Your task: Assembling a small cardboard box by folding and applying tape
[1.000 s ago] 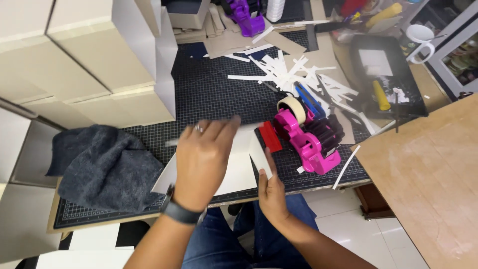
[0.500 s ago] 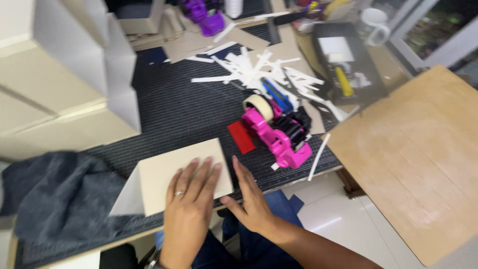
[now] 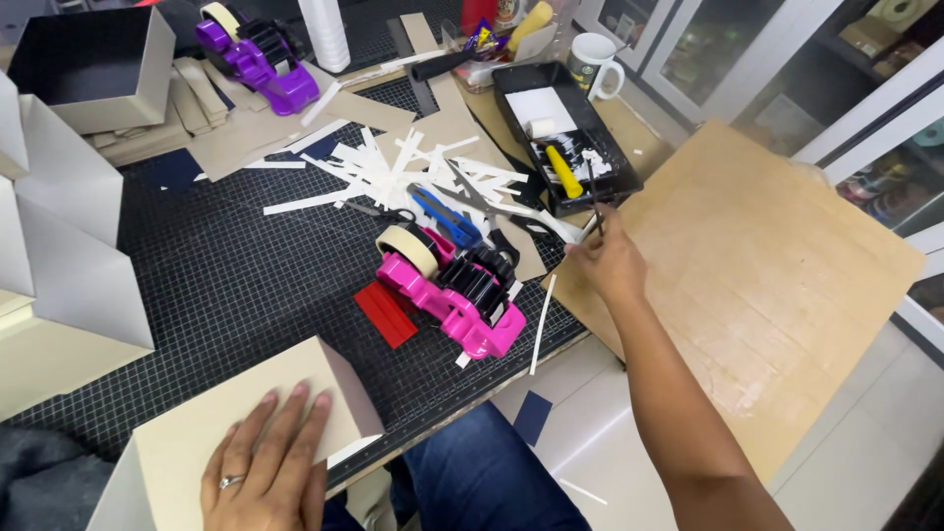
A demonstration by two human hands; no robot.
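At the near left, the left hand (image 3: 267, 468) lies flat, fingers (image 3: 295, 418) spread and apart, pressing the smooth beige top of a cardboard box (image 3: 241, 413) on the black gridded cutting mat (image 3: 226, 265). To the right of the box a glossy pink tape dispenser (image 3: 454, 290) carrying a cream tape roll sits beside a small ribbed red piece (image 3: 385, 315). Behind it white paper strips (image 3: 393, 167) lie scattered. Further right, the right hand (image 3: 608, 261) reaches out on a straight arm, fingers pinched together on a thin dark stick-like tool (image 3: 593, 202) at the edge of a black tray (image 3: 526, 84). A rough brown board (image 3: 777, 256) lies beneath.
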